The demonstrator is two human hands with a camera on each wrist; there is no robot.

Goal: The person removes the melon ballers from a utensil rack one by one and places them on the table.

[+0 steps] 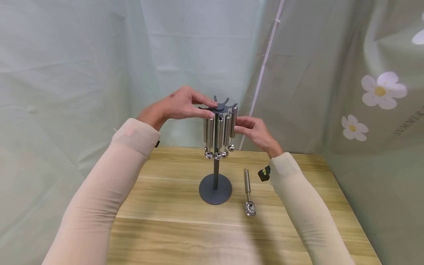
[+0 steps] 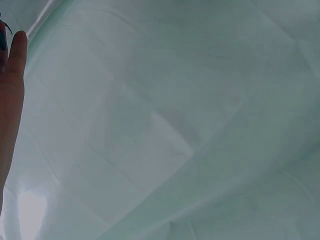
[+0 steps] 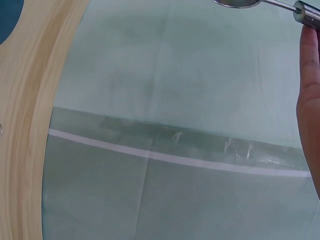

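A dark grey stand [image 1: 215,189] with a round base and a slotted top disc [image 1: 221,105] is at the middle of the wooden table [image 1: 172,206]. Several steel scoops [image 1: 218,134] hang from the disc. My left hand [image 1: 208,109] pinches the disc's left edge, fingers above and thumb below. My right hand [image 1: 239,125] pinches the handle of the rightmost hanging scoop [image 1: 233,119]. In the right wrist view a finger [image 3: 310,90] lies beside that scoop [image 3: 306,11]. The left wrist view shows only a finger [image 2: 12,100] at its left edge.
Another steel scoop [image 1: 248,193] lies flat on the table just right of the stand's base. Pale green curtains [image 1: 99,55] hang close behind and to the right, one with white flowers [image 1: 381,90]. The table's right edge [image 1: 351,206] runs near my right forearm.
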